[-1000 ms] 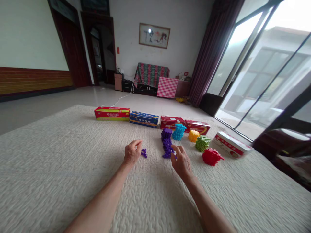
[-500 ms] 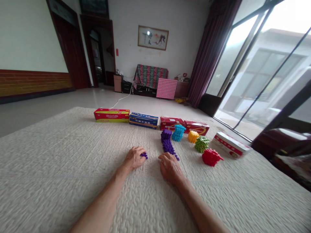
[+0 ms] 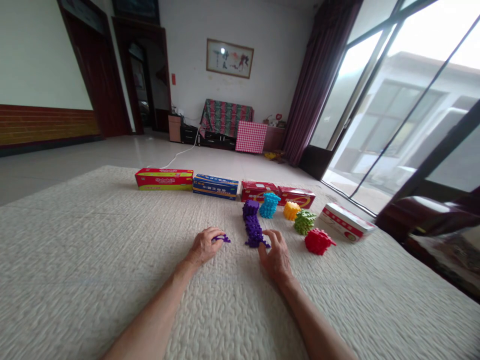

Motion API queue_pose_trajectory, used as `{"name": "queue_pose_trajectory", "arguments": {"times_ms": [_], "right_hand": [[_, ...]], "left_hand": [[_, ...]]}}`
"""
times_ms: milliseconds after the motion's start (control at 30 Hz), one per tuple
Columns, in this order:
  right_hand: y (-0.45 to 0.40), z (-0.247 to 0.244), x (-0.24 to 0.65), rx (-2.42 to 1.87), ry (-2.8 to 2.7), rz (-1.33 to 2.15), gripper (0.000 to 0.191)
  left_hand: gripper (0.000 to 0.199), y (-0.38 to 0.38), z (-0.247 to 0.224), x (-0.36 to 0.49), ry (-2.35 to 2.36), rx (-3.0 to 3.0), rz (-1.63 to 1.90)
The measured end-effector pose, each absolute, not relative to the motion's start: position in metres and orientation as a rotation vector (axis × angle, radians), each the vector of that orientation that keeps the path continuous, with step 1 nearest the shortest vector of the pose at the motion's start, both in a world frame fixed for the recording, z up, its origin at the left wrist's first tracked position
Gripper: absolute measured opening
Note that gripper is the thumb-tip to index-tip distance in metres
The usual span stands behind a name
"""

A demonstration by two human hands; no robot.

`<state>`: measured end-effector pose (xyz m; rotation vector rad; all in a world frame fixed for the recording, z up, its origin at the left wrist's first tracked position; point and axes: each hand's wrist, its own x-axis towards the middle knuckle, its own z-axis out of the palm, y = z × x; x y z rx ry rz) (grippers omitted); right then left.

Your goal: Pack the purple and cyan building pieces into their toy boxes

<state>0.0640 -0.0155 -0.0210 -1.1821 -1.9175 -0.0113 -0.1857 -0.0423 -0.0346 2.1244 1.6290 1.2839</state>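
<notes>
My left hand (image 3: 204, 246) is closed on a small purple piece (image 3: 224, 238), which sticks out past its fingertips just above the cover. To the right, my right hand (image 3: 276, 252) has its thumb and fingers curved at the near end of a purple row of interlocking pieces (image 3: 253, 230); the fingertips touch a purple piece there. A purple stack (image 3: 250, 208) stands at the row's far end. Beside it are a light blue stack (image 3: 269, 205), a yellow stack (image 3: 291, 211), a green stack (image 3: 304, 222) and a red stack (image 3: 318, 241).
A quilted cream cover (image 3: 93, 250) lies under everything. Along its far side stand a red and yellow box (image 3: 164, 179), a blue box (image 3: 215, 187) and two red boxes (image 3: 259, 190). A white and red box (image 3: 348, 222) lies at the right.
My right hand has moved slightly right and its thumb and fingers now show around the row's near end. The piece in my left hand has tilted flatter. The view has shifted slightly.
</notes>
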Motion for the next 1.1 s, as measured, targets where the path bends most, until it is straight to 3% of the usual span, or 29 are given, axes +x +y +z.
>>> {"name": "queue_pose_trajectory", "arguments": {"times_ms": [133,333,567,700,933,1100], "right_hand": [[-0.023,-0.019,0.052,-0.994,-1.921,0.188,0.033],[-0.038,-0.01,0.014,-0.939,-1.841,0.783,0.028],[-0.045,-0.006,-0.001,-0.867,-1.566,1.153,0.02],[-0.033,-0.008,0.009,-0.866,-1.542,1.09,0.02],[-0.006,0.004,0.061,-1.076,-1.762,0.478,0.027],[-0.01,0.003,0.074,-1.099,-2.059,0.255,0.032]], "left_hand": [[0.027,-0.045,-0.026,-0.171,1.474,1.824,1.317],[0.034,-0.047,-0.021,-0.156,1.13,1.305,1.314],[0.027,-0.052,-0.016,-0.146,1.037,1.228,1.261],[0.034,-0.052,-0.016,-0.146,1.15,1.268,1.257],[0.034,-0.049,-0.022,-0.148,1.285,1.289,1.261],[0.036,-0.049,-0.023,-0.146,1.297,1.333,1.242]]}}
